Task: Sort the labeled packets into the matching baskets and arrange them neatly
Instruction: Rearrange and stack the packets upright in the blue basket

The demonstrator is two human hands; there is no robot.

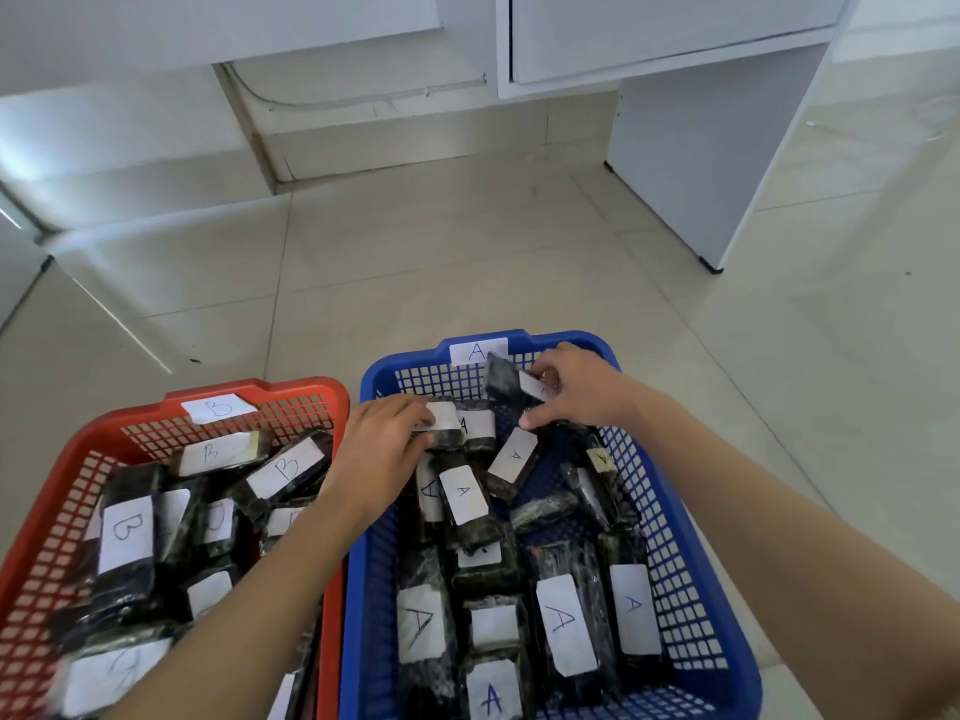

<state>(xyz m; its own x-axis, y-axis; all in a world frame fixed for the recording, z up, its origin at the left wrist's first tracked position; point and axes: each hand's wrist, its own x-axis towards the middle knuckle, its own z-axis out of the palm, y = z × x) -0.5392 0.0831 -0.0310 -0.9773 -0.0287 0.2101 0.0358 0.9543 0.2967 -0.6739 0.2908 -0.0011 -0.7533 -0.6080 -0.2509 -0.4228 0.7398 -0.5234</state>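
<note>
On the pale tiled floor (467,262), viewed from beside the person at work, stand two mesh baskets side by side, with their long walls close together.

Item 1, red basket (311,388), left. A paper tag marked B (218,407) is fixed on its far rim. It holds B packets (127,535): dark wrapped blocks, each with a white slip, lettered B where readable. They lie at mixed angles and several overlap.

Item 2, blue basket (387,374), right. A paper tag marked A (477,351) is fixed on its far rim. It holds A packets (566,623) in the same dark wrap with white slips. Those at the near end lie lengthwise in rough rows; those at the far end are jumbled and crossed over one another.

Item 3, left hand (384,441). The forearm crosses the wall between the baskets into the far half of the blue one. The fingers are curled over the end of a low packet (445,426), which rests on the pile; its letter is not readable.

Item 4, right hand (576,392). It is at the far end of the blue basket, with fingers and thumb pinching a raised packet (506,381). This packet is tilted up clear of the pile, just inside the far wall below the A tag. Its slip is partly covered, so the letter cannot be read.

Item 5, white cabinet (701,148). It stands on the floor well beyond the baskets, to the right.
</note>
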